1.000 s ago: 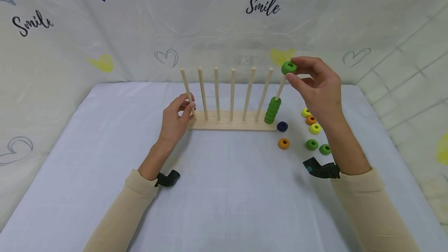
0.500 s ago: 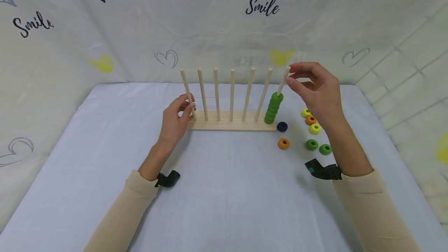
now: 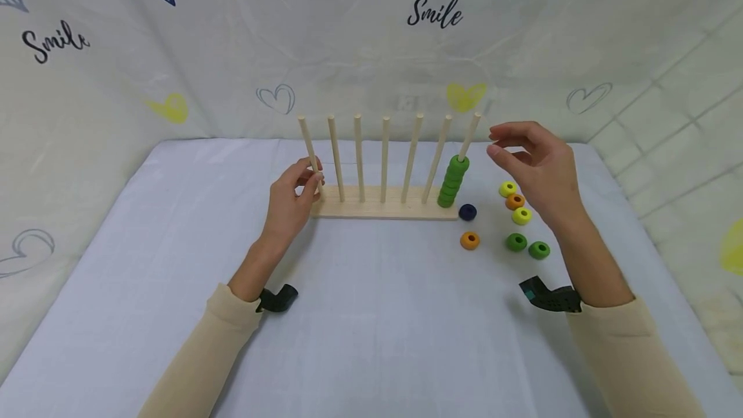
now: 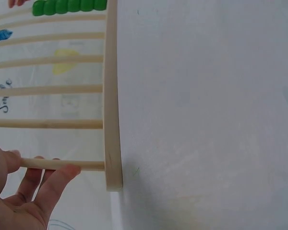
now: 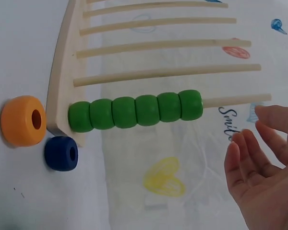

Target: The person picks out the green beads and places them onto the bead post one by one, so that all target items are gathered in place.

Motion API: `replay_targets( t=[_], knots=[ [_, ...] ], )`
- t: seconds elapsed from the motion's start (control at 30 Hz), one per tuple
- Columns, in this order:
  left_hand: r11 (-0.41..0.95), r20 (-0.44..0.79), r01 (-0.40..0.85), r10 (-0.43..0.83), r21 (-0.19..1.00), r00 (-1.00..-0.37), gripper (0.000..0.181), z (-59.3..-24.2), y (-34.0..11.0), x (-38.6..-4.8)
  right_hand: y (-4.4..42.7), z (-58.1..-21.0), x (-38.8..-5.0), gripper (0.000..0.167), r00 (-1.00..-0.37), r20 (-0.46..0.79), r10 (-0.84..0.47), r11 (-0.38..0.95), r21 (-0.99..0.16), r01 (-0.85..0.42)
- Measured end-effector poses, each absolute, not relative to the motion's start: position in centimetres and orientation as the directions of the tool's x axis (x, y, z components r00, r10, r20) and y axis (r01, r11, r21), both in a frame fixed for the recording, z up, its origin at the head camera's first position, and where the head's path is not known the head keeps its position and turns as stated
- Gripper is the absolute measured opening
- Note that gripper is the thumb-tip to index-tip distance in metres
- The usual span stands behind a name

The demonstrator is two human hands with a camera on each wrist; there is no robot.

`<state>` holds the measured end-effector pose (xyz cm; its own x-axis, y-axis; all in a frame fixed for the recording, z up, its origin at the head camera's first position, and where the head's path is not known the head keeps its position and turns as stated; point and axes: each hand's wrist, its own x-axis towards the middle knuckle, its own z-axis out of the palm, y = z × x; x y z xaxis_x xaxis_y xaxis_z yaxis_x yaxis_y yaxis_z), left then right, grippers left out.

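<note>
A wooden stand (image 3: 383, 211) carries a row of upright pegs. At its left end my left hand (image 3: 295, 195) pinches the outermost peg (image 3: 306, 137) between thumb and fingers, low down in the head view. Several green beads (image 3: 453, 181) are stacked on the rightmost peg (image 3: 469, 137), whose upper part stays bare; the other pegs carry no beads. To the right of that peg's top, my right hand (image 3: 542, 169) hovers with bent, parted fingers and nothing between them. The right wrist view shows its fingertips (image 5: 266, 112) beside the peg's tip, apart from the beads.
A dark blue bead (image 3: 467, 212) lies by the stand's right front corner, with an orange bead (image 3: 469, 240) nearer me. Further right are two green beads (image 3: 516, 242), two yellow beads (image 3: 521, 216) and another orange bead (image 3: 514, 202). A printed curtain (image 3: 360, 50) hangs behind the table.
The right hand released a green bead onto the rightmost peg, where it slid down onto the stack. That hand then drew away to the right and slightly down. The left hand kept its place.
</note>
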<state>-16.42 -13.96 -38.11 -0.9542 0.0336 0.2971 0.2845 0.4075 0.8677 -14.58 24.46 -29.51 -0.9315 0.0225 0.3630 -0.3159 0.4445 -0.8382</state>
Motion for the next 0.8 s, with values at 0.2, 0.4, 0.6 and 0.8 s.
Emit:
replay_targets(
  t=[0.2, 0.4, 0.6, 0.8],
  knots=[
    [0.418, 0.303, 0.288, 0.034, 0.861, -0.953, 0.013, -38.1, -13.9, -16.5, 25.4, -30.2, -14.2, 0.028, -0.942, 0.334, 0.027, 0.480, -0.831, -0.281],
    [0.419, 0.294, 0.280, 0.031, 0.864, -0.955, 0.012, -38.1, -13.9, -16.3, 26.3, -31.0, -13.8, 0.032, -0.955, 0.296, 0.006, 0.517, -0.819, -0.251],
    [0.429, 0.297, 0.281, 0.031, 0.859, -0.954, 0.013, -38.2, -13.9, -16.4, 27.3, -31.6, -13.2, 0.030, -0.964, 0.264, -0.030, 0.561, -0.794, -0.235],
    [0.418, 0.296, 0.281, 0.031, 0.864, -0.955, 0.013, -38.1, -13.9, -16.4, 28.2, -32.2, -12.9, 0.028, -0.971, 0.237, -0.040, 0.591, -0.778, -0.215]
  ],
)
